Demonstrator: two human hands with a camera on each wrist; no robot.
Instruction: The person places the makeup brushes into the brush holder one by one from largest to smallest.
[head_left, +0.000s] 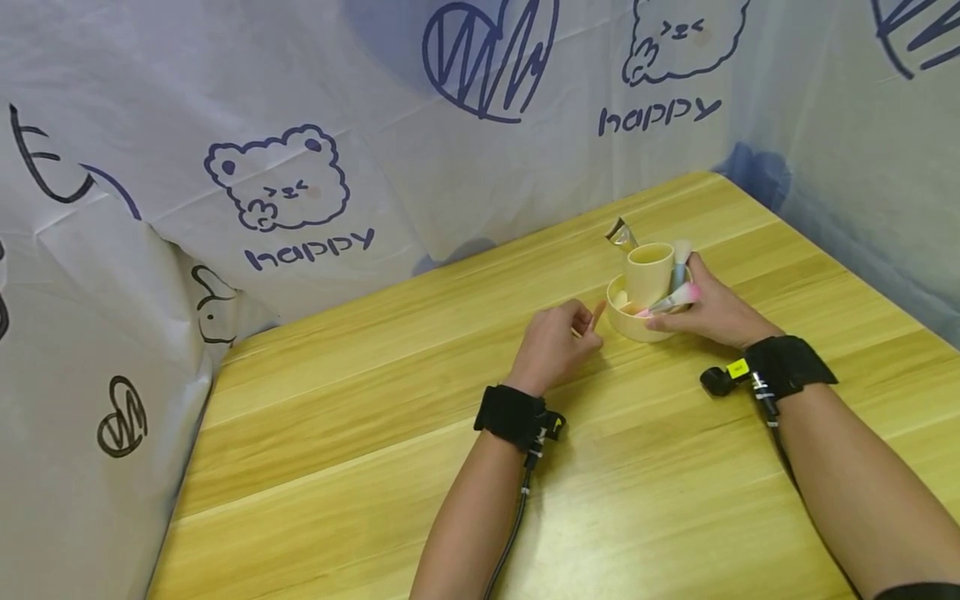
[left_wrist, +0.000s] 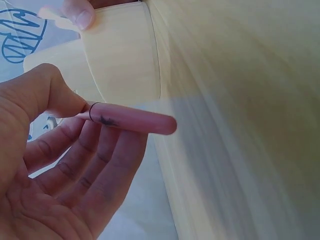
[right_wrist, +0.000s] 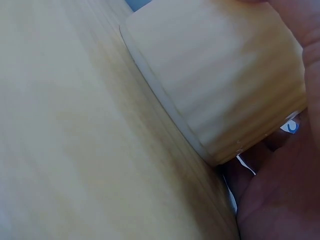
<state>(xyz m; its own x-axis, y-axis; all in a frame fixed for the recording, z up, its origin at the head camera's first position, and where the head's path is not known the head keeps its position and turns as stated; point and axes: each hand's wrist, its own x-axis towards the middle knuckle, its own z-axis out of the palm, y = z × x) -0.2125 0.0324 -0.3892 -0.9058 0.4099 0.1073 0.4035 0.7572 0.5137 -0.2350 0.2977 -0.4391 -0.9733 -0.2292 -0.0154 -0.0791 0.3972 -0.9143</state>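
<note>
My left hand [head_left: 553, 343] pinches a slim pink stick [left_wrist: 137, 120] between thumb and fingers. The stick has a rounded end, a dark smudge and a thin ring near the thumb. Just right of it stands a round cream organizer [head_left: 633, 327] with a taller cup [head_left: 649, 279] rising from its middle. My right hand [head_left: 723, 310] grips the organizer's right side, thumb at the near rim and fingers round the back. A makeup brush with a pink-and-white tip [head_left: 681, 297] and a blue-handled brush [head_left: 679, 268] lean in its outer ring. The right wrist view shows its smooth wall [right_wrist: 200, 75] close up.
At the organizer's far left side a shiny silver tube [head_left: 621, 235] sticks up. The wooden table [head_left: 360, 433] stretches left and toward me, its back edge along a white cloth [head_left: 405, 158] with drawings. Cables [head_left: 517, 517] run from both wrist straps along the forearms.
</note>
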